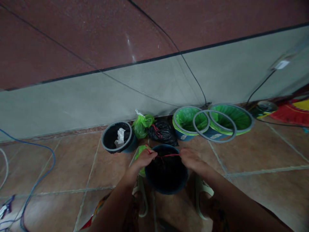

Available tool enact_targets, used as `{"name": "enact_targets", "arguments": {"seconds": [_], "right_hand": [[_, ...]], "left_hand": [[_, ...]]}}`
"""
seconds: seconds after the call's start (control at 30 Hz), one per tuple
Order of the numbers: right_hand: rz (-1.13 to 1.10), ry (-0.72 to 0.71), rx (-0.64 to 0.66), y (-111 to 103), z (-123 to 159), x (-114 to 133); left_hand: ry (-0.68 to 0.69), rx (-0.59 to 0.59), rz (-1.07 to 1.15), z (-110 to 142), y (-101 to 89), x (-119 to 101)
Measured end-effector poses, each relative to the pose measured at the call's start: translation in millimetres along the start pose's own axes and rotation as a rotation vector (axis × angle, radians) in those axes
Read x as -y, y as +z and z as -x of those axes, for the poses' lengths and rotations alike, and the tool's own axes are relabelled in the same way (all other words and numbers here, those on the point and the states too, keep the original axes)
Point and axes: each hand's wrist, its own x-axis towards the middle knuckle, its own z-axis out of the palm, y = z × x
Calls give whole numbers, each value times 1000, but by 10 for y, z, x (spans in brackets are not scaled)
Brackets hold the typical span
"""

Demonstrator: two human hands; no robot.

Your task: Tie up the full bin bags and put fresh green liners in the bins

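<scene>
tiled floor (pixel 96 170) below, two-tone wall (pixel 145 83) behind, and along its foot a whole line-up of bins and bags; down at the front, between two pale sandals (pixel 142 198), stood the dark blue bin (pixel 166 190), with the black bag (pixel 169 169) sunk inside it; over its far side came both hands, and what a stretch between them! the left hand (pixel 146 158) had its fingers clenched on one part of the red string (pixel 172 155), the right hand (pixel 189 158) gripped it at the other side, and the span ran almost straight across the opening, a thin strand dangling from it; close by the left hand, a green liner (pixel 141 150) showed beside the bin; farther back sat a black-lined bin (pixel 130 146) with white paper (pixel 120 136) in it, then a knotted green bag (pixel 139 127), a black bundle (pixel 166 133) with red ties, and two green-lined bins, a loose grey ring (pixel 218 140) lying across them; the danger, as it looked, was in that string: too hard a pull could have snapped it or torn the plastic, an uneven one could have tipped the bin, and a weak pinch might have let an end slip away
</scene>
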Motion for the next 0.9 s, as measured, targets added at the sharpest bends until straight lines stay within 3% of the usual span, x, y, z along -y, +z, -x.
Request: {"name": "enact_targets", "arguments": {"seconds": [0.13,0.23,0.33,0.43,0.57,0.73,0.9], "right_hand": [[3,-152,51,-113,71,152],[-141,-329,47,-119,98,230],[-231,-411,19,-98,91,273],[-307,-389,11,-99,55,289],[-411,-304,-22,-50,-15,266],[-238,-254,99,168,-60,261],[-35,-174,38,146,-21,328]], "left_hand": [[-76,116,461,-28,127,-183],[-67,160,500,-40,219,-259],[50,279,409,-50,253,-271],[151,348,230,-42,253,-262],[194,291,92,-17,255,-258],[239,291,156,-17,268,-251],[30,217,290,-58,315,-240]]}}
